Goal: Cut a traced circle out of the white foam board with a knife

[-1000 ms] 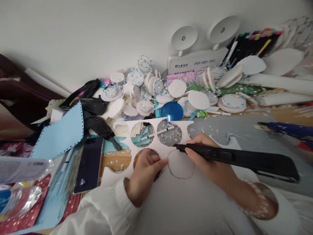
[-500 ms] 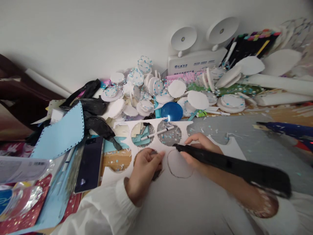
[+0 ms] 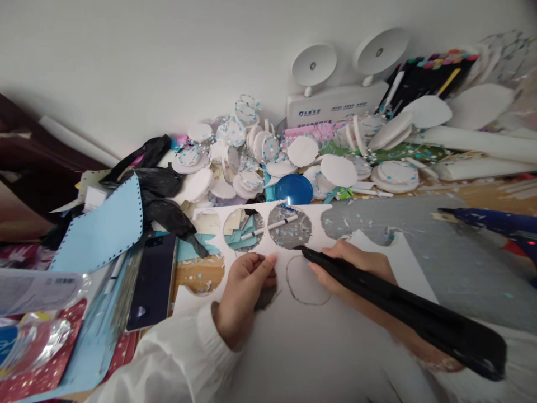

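Observation:
A white foam sheet (image 3: 310, 347), with several round holes cut through it, lies in front of me. My left hand (image 3: 248, 291) pinches the sheet at the edge of one hole, thumb on top and fingers curled into the opening. My right hand (image 3: 361, 266) is closed around a long black hand-held cutter (image 3: 403, 302), its thick end toward my sleeve. The cutter's tip is at the top right of a drawn circle (image 3: 308, 281), near the hole above; whether it touches the sheet I cannot tell. Paper scraps and a white pen (image 3: 272, 226) show through the upper holes.
White foam discs (image 3: 302, 151), several with blue dots, pile along the wall beside a blue round lid (image 3: 293, 189). A twin-lamp emergency light (image 3: 335, 103) stands behind. A phone (image 3: 151, 282) lies left, a blue glue gun (image 3: 490, 221) right, on a grey mat (image 3: 453, 263).
My right hand has shifted slightly right, and the cutter's thick end has swung down toward me. Its tip has barely moved. My left hand stays at the hole, its fingers slightly shifted.

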Motion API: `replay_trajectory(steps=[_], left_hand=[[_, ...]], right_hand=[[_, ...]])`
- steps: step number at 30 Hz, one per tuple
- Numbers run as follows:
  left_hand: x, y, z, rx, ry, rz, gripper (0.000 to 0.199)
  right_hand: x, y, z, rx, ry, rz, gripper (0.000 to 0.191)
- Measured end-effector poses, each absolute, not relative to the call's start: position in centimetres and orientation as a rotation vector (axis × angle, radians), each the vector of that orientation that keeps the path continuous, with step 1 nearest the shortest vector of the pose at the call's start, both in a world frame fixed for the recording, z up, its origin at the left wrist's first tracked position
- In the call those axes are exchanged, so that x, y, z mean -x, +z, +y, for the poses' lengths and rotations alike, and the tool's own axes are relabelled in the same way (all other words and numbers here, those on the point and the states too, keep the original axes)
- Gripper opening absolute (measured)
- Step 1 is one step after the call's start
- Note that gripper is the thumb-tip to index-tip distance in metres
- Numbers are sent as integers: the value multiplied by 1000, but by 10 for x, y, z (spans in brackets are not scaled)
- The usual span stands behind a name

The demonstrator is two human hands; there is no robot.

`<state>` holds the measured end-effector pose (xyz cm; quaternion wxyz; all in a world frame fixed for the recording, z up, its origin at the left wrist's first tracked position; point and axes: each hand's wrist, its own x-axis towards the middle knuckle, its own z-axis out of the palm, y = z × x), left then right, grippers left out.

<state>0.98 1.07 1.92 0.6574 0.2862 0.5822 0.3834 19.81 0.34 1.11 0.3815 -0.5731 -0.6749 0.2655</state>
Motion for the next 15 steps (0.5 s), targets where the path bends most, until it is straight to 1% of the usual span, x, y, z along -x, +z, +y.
replay_trajectory(steps=[3, 7, 11, 15], left_hand=[[-10, 19, 10, -659, 879, 1321, 47], [-9, 17, 11, -659, 870, 1321, 47], [-9, 17, 11, -656, 865, 1313, 47], [-9, 18, 11, -631, 843, 1292, 45]], right_hand=[[-200, 15, 2, 1447, 504, -1892, 25], [-201, 17, 2, 1455, 507, -1902, 26], [-202, 13, 2, 1370, 430, -1911, 25], [-203, 17, 3, 1391, 595, -1855, 20]])
